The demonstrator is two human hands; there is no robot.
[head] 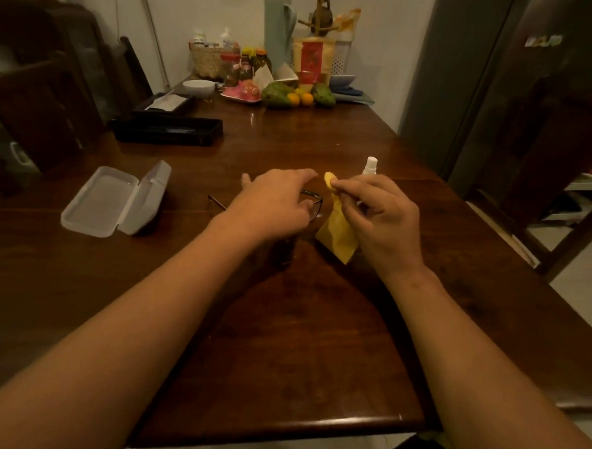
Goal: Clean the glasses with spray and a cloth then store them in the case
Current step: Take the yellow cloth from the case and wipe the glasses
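Note:
My right hand pinches a yellow cloth by its top, and the cloth hangs down to the wooden table. My left hand hovers over the dark-framed glasses with its fingers spread; most of the frame is hidden beneath it, and one temple arm pokes out to the left. Whether the hand touches the glasses I cannot tell. A small white spray bottle stands just behind my right hand. The translucent white glasses case lies open on the table at the left.
A black tray and another dark box sit further back on the left. Fruit, a white bowl, jars and a basket crowd the table's far end. Chairs stand on both sides.

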